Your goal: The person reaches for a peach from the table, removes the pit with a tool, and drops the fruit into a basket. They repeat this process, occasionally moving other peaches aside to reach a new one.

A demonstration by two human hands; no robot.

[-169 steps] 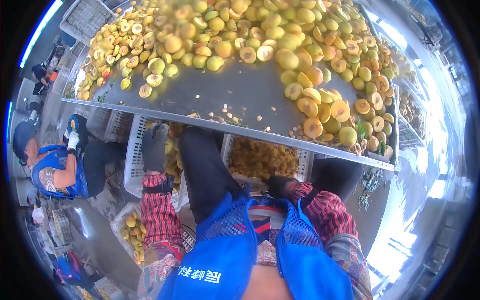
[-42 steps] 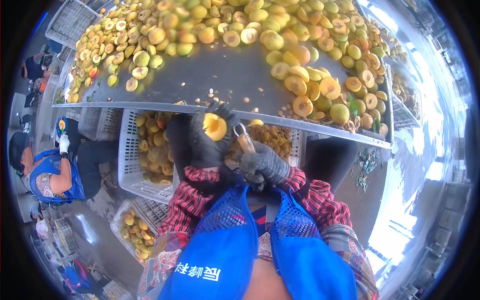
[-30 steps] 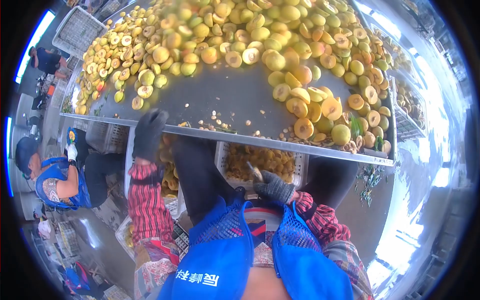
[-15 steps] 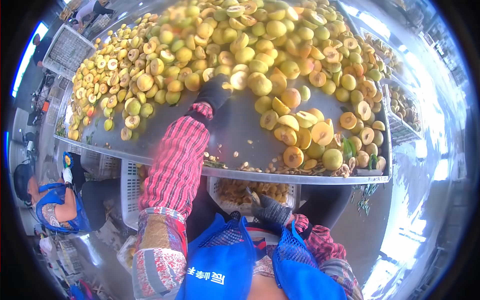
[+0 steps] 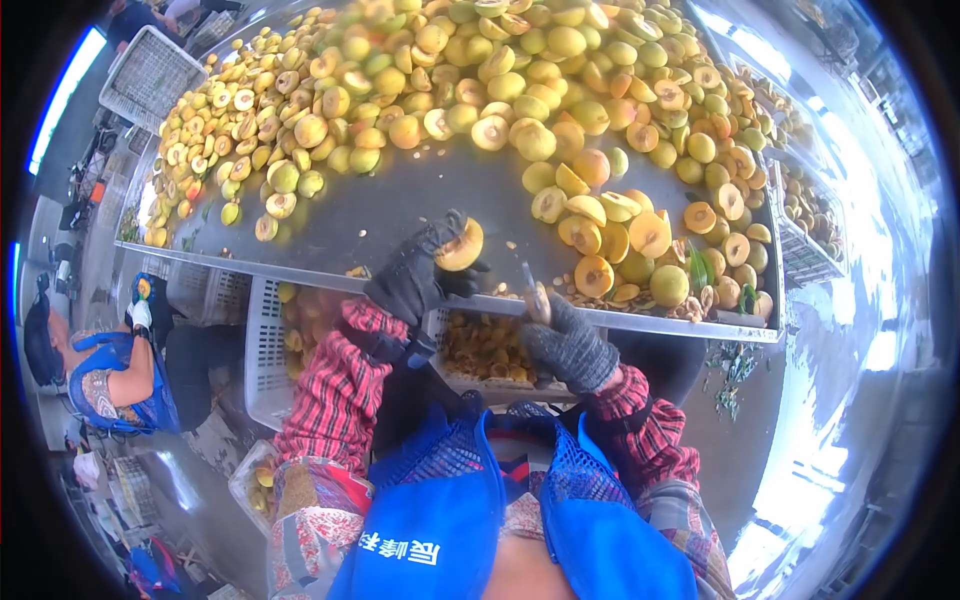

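Note:
My left hand (image 5: 420, 270), in a black glove, is closed around a peach half (image 5: 461, 246) above the near edge of the metal table (image 5: 380, 205). The fruit's orange-yellow cut side shows. In a grey knit glove, my right hand (image 5: 572, 345) grips a small knife (image 5: 540, 303) by its light handle, the blade pointing up toward the table. Knife and fruit are apart. Beyond both hands lies a large heap of yellow-green peaches (image 5: 480, 90), many of them halved with the pit hollow showing. Small pits are scattered on the metal near the front edge.
A crate of cut pieces (image 5: 490, 345) sits below the table edge in front of me. To its left stands a white crate (image 5: 265, 350). Another filled crate (image 5: 808, 250) is at the table's right side. A co-worker in a blue apron (image 5: 120, 375) sits at the left.
My left hand has come back from the fruit heap to the near edge, now with a peach half. My right hand has risen with the knife from over the crate to the table edge.

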